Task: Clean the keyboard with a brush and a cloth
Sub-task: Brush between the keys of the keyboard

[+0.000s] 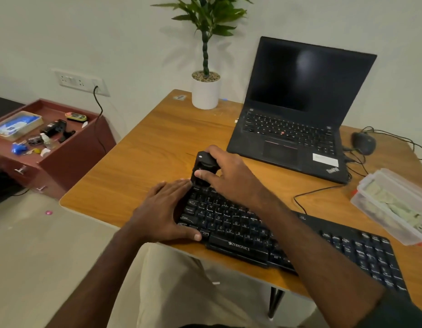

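Note:
A black keyboard lies slanted across the near edge of the wooden desk. My left hand lies flat over the keyboard's left end, fingers spread, thumb on the bottom-left keys. Wrapped around a black brush, my right hand holds it upright with its lower end on the keyboard's top-left corner. The bristles are hidden behind the fingers. No cloth is visible.
An open black laptop stands behind the keyboard, with a mouse and cables to its right. A clear plastic box sits at the desk's right edge, a potted plant at the back. A maroon drawer unit with small items stands left.

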A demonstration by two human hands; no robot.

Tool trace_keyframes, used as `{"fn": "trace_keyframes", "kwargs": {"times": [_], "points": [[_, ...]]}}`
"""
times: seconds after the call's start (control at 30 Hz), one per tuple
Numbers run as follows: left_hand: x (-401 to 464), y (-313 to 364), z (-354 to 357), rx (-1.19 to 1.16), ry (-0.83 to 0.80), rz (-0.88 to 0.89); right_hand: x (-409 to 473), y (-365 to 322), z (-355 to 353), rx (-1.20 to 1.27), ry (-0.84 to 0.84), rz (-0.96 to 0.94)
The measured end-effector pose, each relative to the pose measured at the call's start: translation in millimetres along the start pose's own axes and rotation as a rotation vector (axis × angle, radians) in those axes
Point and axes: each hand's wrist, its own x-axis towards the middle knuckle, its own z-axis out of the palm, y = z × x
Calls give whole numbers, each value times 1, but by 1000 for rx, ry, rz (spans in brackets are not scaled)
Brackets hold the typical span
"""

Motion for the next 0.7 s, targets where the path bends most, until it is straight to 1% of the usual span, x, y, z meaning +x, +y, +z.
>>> {"fn": "trace_keyframes", "kwargs": {"times": [0.07, 0.13, 0.2, 0.27, 0.33, 0.4, 0.47, 0.5, 0.57, 0.63, 0.7], "points": [[0, 0, 0, -6, -1, 5, 4, 5, -15, -41, -112, 27], [0, 0, 0, -10, -7, 3, 7, 11, -31, -25, -152, 70], [1, 0, 0, -6, -1, 6, 9, 12, -33, 17, -84, 68], [1, 1, 0, 3, 8, 4, 8, 7, -19, 59, -23, 30], [1, 2, 0, 2, 16, -4, 4, 2, -3, 68, -40, -22], [0, 2, -1, 1, 10, -6, 2, 3, -5, 44, -103, -32], [0, 2, -1, 5, 1, -5, 6, 7, -21, 18, -200, 12], [1, 2, -1, 5, -2, -6, 8, 9, -28, -1, -219, 26], [1, 2, -2, 5, -3, -9, 12, 6, -29, -18, -155, 6], [0, 2, -2, 16, -2, -13, 14, -4, -15, -6, -79, -55], [0, 3, -2, 27, -1, -21, 14, -7, -1, -3, -93, -92]]}}
